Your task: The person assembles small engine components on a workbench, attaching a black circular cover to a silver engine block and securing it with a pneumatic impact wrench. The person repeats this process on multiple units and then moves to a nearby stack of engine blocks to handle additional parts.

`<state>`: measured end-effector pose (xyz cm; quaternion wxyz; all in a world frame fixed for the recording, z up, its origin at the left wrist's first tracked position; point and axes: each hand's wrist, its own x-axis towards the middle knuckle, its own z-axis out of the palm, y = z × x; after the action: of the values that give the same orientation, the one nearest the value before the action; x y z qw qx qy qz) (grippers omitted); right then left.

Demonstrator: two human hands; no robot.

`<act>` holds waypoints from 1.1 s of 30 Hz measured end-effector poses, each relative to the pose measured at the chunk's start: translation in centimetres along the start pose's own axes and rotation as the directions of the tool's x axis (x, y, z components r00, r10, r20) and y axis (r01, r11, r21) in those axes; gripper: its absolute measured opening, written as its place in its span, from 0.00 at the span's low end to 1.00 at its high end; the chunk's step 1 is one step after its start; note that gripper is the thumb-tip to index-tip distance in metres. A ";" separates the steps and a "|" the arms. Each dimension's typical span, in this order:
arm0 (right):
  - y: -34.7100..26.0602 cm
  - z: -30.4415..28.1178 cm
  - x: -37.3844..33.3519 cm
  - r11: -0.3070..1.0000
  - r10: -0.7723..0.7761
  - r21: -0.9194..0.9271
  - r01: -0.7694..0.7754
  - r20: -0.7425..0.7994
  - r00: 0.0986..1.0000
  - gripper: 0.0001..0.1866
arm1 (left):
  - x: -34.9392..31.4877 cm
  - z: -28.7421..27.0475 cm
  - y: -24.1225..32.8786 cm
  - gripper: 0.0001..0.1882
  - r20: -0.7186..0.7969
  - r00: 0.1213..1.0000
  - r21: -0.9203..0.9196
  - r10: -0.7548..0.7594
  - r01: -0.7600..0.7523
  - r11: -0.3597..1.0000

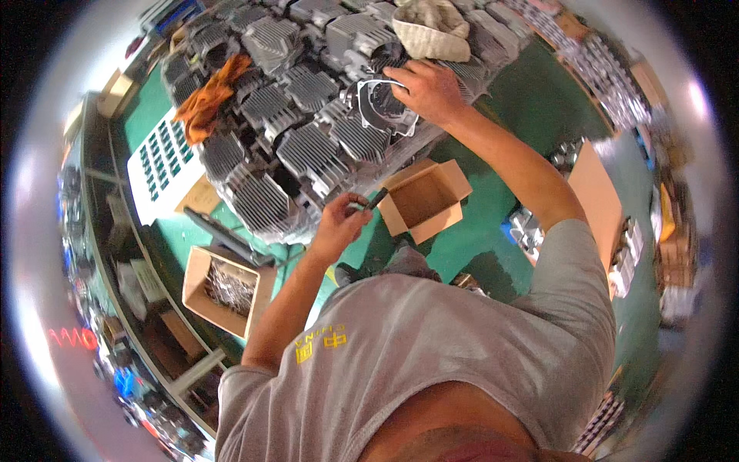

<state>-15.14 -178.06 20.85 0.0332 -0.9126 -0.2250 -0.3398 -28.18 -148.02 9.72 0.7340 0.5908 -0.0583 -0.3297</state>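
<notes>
My left hand [342,226] is closed round a short, slim black stick [377,199], perhaps a marker, in front of a pile of finned metal castings. My right hand [433,91] reaches to the pile's right side. Its fingers curl over the upper right rim of an open metal housing [365,109] with a bright machined edge; the fingertips are partly hidden. Next to the housing lie grey finned castings [312,158], stacked close together. Just beyond my right hand, a cream cloth or knitted glove [433,31] rests on the castings.
An open cardboard box [425,202] stands on the green floor below the pile. At left are a carton of thin metal pieces [229,288], a white perforated tray [163,163] and a shelf rack [127,223]. An orange cloth [209,100] lies across the castings.
</notes>
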 end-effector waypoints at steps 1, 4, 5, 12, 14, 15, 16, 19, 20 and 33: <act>-0.4 0.5 0.0 0.998 0.029 0.065 -0.027 -0.024 0.999 0.16 | 0.1 1.0 0.7 0.13 -0.032 0.999 0.013 0.006 -0.006 1.000; 0.1 1.6 0.1 0.987 0.038 0.160 -0.032 -0.037 0.999 0.16 | 1.0 2.7 -0.1 0.13 -0.107 0.991 -0.041 0.083 -0.088 0.995; -0.1 1.3 0.0 0.984 -0.004 0.178 0.016 -0.067 0.998 0.17 | 1.0 3.2 -0.6 0.13 -0.153 0.981 -0.075 0.116 -0.128 0.989; -0.4 2.2 -1.6 0.845 -0.127 0.522 0.116 -0.014 0.992 0.24 | 4.9 7.6 -0.8 0.08 -0.389 0.912 -0.372 0.131 -0.285 0.883; -0.5 1.8 -2.8 0.850 -0.170 0.504 0.153 -0.012 0.985 0.23 | 5.9 8.0 -1.8 0.08 -0.419 0.902 -0.406 0.108 -0.292 0.866; -0.5 1.8 -3.3 0.852 -0.187 0.495 0.171 -0.018 0.982 0.23 | 6.4 8.1 -2.3 0.08 -0.432 0.897 -0.419 0.096 -0.295 0.859; -0.6 1.8 -4.0 0.856 -0.199 0.483 0.186 -0.024 0.980 0.24 | 7.0 8.3 -2.5 0.08 -0.450 0.890 -0.443 0.081 -0.301 0.844; -0.4 2.4 -4.8 0.852 -0.224 0.479 0.214 -0.037 0.974 0.24 | 8.5 7.7 -2.9 0.08 -0.442 0.894 -0.460 0.078 -0.301 0.836; -0.5 2.4 -5.0 0.853 -0.230 0.475 0.216 -0.031 0.973 0.24 | 9.1 7.3 -3.3 0.09 -0.432 0.900 -0.486 0.061 -0.290 0.824; -0.3 2.4 -5.1 0.845 -0.280 0.475 0.244 0.005 0.960 0.23 | 11.3 5.3 -3.8 0.08 -0.363 0.930 -0.547 0.049 -0.256 0.797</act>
<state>-17.22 -179.29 15.80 0.1984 -0.8497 -0.4240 -0.2425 -23.52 -158.99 4.38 0.9033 0.3761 0.1220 -0.1666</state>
